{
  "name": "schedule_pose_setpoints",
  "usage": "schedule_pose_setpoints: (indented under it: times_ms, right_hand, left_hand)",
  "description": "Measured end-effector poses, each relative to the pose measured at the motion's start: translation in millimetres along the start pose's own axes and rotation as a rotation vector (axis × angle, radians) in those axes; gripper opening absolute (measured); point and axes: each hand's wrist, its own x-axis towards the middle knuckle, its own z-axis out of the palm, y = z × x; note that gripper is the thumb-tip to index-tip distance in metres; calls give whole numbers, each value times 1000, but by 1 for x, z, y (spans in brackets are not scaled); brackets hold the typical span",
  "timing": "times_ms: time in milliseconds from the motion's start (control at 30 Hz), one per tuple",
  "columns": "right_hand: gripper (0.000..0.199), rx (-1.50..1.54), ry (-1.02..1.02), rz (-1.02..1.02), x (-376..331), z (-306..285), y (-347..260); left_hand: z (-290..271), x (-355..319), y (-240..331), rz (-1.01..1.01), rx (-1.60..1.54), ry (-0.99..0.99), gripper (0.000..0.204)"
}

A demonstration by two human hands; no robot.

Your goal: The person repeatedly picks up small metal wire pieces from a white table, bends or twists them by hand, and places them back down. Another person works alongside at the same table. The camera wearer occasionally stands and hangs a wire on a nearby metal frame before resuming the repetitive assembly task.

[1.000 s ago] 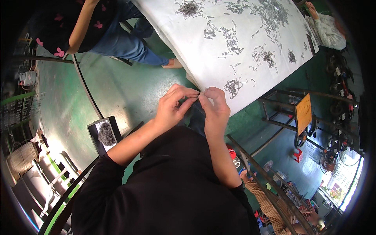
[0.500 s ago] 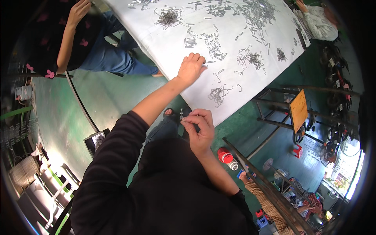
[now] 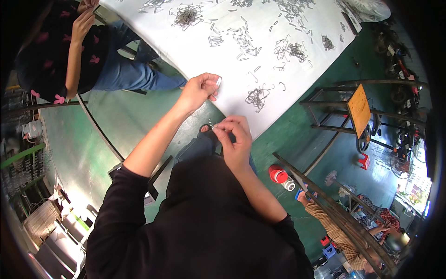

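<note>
Seen from above, a person in a black top [image 3: 200,223] works beside a white tabletop [image 3: 288,90] with both bare hands raised. The left hand [image 3: 199,93] is over the table's left edge, near the close corner, its thumb and forefinger pinching a short, shiny metal piece [image 3: 219,81]. The right hand [image 3: 235,135] is lower, in front of the person's body and close to the same corner; its thumb and fingertips grip a small silvery part [image 3: 212,126], too small and blurred for its shape to be certain. The two hands are apart.

On the table, just right of the left hand, lies a loose tangle of bent wires [image 3: 257,98]. Farther up are a cluster of narrow metal strips [image 3: 242,39] and a dark wire heap [image 3: 188,16]. At upper left stands a co-worker in blue jeans [image 3: 125,72] and a dark top with pink shapes [image 3: 46,65]. To the right, on the green floor [image 3: 288,139], are a wooden board [image 3: 358,110] on a dark metal frame and a red container [image 3: 278,174].
</note>
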Motion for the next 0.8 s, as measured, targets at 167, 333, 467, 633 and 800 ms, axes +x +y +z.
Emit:
schedule_pose_setpoints:
  times_ms: [167,333,467,633,800]
  right_hand:
    - [7,-19,22,-18,0,9,-2]
    - [6,-28,26,-15,0,16,-6]
    - [7,-45,-7,-34,0,19,-6]
    - [9,-5,-15,-37,2,20,-2]
    - [9,-80,-89,15,11,14,-2]
  left_hand:
    - [-3,-74,23,-6,-126,-26,17]
    - [-1,-111,34,46,-48,38,15]
    - [-1,-118,37,121,14,86,16]
    - [0,-119,41,91,87,144,14]
    - [3,-122,37,116,158,209,10]
